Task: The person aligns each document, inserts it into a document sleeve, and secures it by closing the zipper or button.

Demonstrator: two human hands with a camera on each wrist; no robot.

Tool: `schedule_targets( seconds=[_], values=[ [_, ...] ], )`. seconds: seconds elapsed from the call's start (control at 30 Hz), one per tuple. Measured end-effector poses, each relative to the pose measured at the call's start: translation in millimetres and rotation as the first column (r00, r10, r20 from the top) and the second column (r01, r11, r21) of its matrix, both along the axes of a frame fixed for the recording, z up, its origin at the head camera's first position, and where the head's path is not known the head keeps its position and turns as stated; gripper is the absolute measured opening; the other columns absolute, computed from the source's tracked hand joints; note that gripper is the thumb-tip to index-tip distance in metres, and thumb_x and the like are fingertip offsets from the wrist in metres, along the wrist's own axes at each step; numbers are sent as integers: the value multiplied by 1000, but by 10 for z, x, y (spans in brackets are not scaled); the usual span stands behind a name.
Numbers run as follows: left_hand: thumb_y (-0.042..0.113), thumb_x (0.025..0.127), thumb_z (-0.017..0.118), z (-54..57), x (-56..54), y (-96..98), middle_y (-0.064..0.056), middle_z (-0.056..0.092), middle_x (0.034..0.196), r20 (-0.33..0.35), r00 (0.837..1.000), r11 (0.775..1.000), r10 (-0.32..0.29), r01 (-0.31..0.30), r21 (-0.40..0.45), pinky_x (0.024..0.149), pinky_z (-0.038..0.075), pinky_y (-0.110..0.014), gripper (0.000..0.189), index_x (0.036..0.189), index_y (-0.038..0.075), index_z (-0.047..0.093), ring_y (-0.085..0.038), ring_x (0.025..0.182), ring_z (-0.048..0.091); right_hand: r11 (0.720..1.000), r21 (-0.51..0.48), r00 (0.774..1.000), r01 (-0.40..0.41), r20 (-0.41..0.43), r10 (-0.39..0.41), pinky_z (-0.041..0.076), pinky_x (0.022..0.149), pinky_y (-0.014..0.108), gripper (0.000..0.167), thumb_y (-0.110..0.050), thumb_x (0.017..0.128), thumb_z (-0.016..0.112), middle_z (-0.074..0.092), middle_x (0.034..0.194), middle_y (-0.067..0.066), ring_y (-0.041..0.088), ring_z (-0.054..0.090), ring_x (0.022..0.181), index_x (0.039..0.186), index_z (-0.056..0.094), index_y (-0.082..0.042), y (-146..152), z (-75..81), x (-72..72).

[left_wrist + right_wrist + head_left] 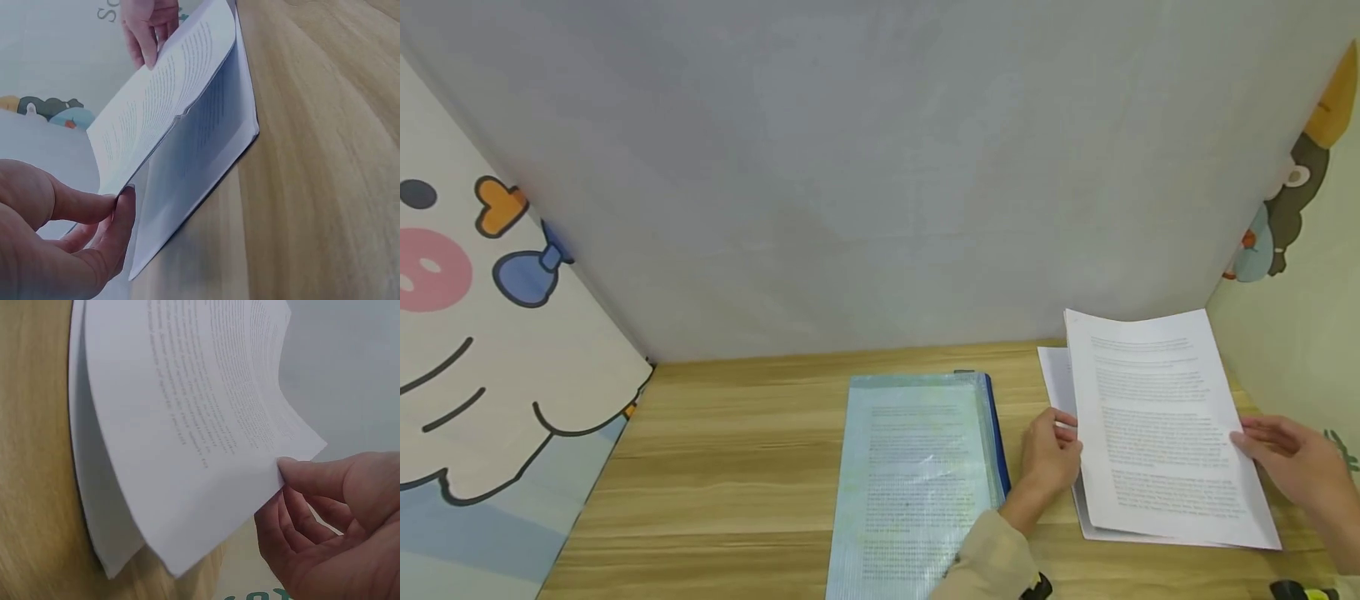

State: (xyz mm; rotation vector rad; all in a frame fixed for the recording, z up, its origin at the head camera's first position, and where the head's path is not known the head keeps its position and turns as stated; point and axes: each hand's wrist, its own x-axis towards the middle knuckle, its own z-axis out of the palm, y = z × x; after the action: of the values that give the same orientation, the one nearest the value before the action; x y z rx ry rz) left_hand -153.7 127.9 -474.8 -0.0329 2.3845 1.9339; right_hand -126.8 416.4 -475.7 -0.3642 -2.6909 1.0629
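Note:
Between my two hands is a printed sheet of paper (pixel 1157 417), lifted above a paper stack (pixel 1058 375) on the table. My left hand (pixel 1051 450) pinches its left edge between thumb and fingers, plain in the left wrist view. The opposite edge is pinched by my right hand (pixel 1292 458), its thumb on the printed face in the right wrist view. The sheet bows slightly, and a gap shows between it and the stack (pixel 187 175). Left of the hands lies a translucent file folder (pixel 917 483) with a blue spine and a printed page inside; my left sleeve overlaps its lower right.
The wooden table (pixel 722 467) meets a grey wall (pixel 880 183) at the back. Cartoon-printed panels (pixel 475 375) stand at the left and right. A black and yellow object (pixel 1300 590) is partly in view at the lower right edge.

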Motion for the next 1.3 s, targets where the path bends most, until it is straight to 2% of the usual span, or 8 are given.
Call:
schedule_targets(
  seconds=[0.1,0.3,0.47,0.6,0.83,0.97,1.13,1.3],
  values=[
    [-11,83,72,50,-7,-20,7,61,74,-3,1000,1000,-11,11,0,63,49,-17,24,93,11,69,-1,64,54,999,-34,1000,6,-23,-7,46,59,7,39,-10,99,67,47,81,-39,-21,46,69,123,57,19,-36,43,24],
    [-11,86,71,136,-3,-72,8,58,75,-32,999,999,-39,39,-17,63,47,-17,24,96,11,69,0,65,51,995,-74,997,70,-16,-72,43,61,4,41,-15,100,67,44,81,-41,-20,44,71,125,57,16,-87,95,36],
    [-11,88,69,218,13,-154,6,59,80,-87,992,995,-91,88,-37,66,48,-17,23,100,9,68,-1,70,52,983,-179,995,35,-83,-51,45,62,4,10,-14,99,68,51,82,-40,-20,50,73,109,67,-13,-89,99,77],
    [-12,89,67,260,22,-223,5,60,82,-126,983,991,-130,125,-51,69,49,-16,23,102,7,67,-1,72,53,960,-280,987,-22,-161,-25,45,66,3,34,-8,97,70,58,88,-38,-18,55,77,105,61,-40,-77,101,114],
    [-11,90,65,299,24,-305,5,60,84,-170,970,984,-172,160,-80,71,49,-15,23,104,7,66,0,74,54,943,-319,980,-90,-196,27,50,66,7,38,-1,97,69,60,95,-31,-14,60,80,110,60,-36,-77,106,138],
    [-11,91,65,310,28,-356,3,61,87,-216,954,975,-210,189,-115,71,49,-14,22,105,6,65,0,77,55,879,-440,965,-184,-253,76,54,66,12,38,6,95,67,66,95,-20,-7,66,80,111,64,-28,-63,125,152],
    [-12,92,65,307,25,-427,-2,64,91,-293,919,962,-262,225,-154,72,50,-12,21,107,3,64,0,80,57,722,-591,912,-359,-387,137,57,69,17,40,18,92,62,71,99,-7,2,72,84,114,69,-15,-37,119,174],
    [-12,93,64,290,16,-483,-5,65,93,-353,889,954,-290,240,-179,73,50,-10,19,107,0,64,0,82,58,723,-557,890,-409,-418,182,58,71,19,38,20,92,61,71,102,-4,4,74,86,116,68,-9,-33,106,204]
  ],
)
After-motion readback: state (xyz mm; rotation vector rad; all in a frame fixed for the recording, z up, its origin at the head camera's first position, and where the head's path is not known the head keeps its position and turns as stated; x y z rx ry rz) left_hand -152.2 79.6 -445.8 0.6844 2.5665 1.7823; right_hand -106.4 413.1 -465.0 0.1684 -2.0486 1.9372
